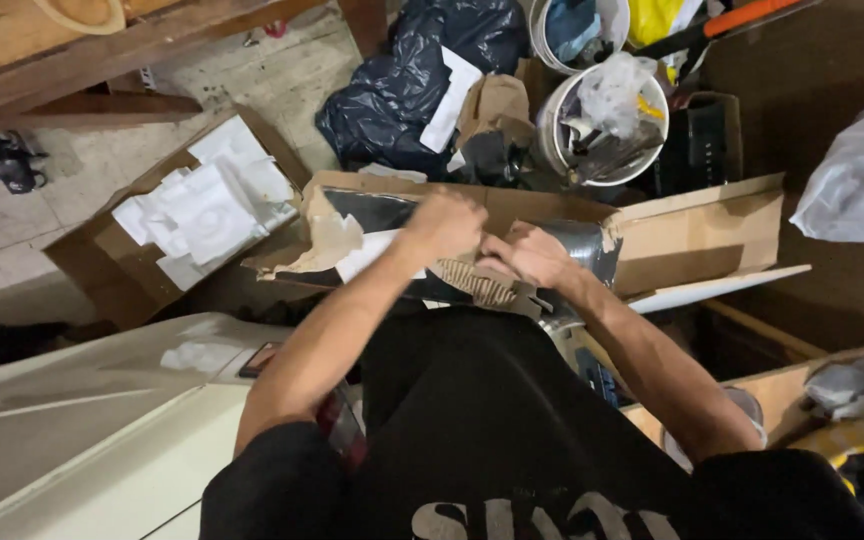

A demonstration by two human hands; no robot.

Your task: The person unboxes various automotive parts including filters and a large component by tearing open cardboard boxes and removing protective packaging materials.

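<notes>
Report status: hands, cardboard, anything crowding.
Left hand and right hand both gripping torn cardboard piece. Its corrugated edge exposed between them. Open box of white foam left, buckets beyond.

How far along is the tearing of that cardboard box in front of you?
Partly done: the cardboard box already has ragged, torn edges and peeled paper at its left end. In hand: the left hand and right hand both grip a torn corrugated strip at the near edge. Left: the right-side panels look intact, and a second carton of white foam sits untouched.

Torn brown cardboard box [672, 235], flaps open
</notes>
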